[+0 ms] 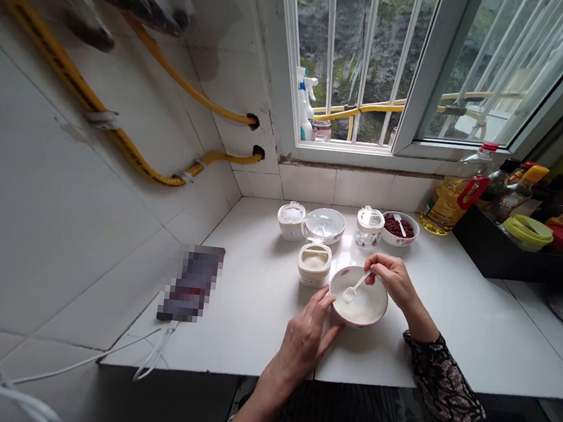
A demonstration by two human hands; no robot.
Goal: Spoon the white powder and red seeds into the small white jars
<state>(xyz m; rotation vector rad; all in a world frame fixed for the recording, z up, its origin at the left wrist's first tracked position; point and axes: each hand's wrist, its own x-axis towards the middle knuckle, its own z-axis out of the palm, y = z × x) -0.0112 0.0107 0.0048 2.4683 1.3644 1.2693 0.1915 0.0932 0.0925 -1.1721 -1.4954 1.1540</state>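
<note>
My right hand (389,280) pinches the handle of a small white spoon (350,295), whose head is over the inside of a white bowl (380,315). Pale, whitish contents cover part of the bowl's bottom. My left hand (305,331) is closed on the bowl's left side, fingertips at the rim and thumb low at the front. Just behind stands an open-lidded jar (312,281) with pale granules in it. Farther back are a jar of white powder (290,229), a bowl of clear liquid or film (342,234), a clear jar (368,233) and a bowl of reddish beans (399,240) with a white spoon.
On the white counter (246,308), a blurred dark device (193,285) lies at left with a white cable (158,352). An oil bottle (446,201) and a black rack (489,249) of condiments stand at back right. Yellow pipes (144,173) run along the left wall.
</note>
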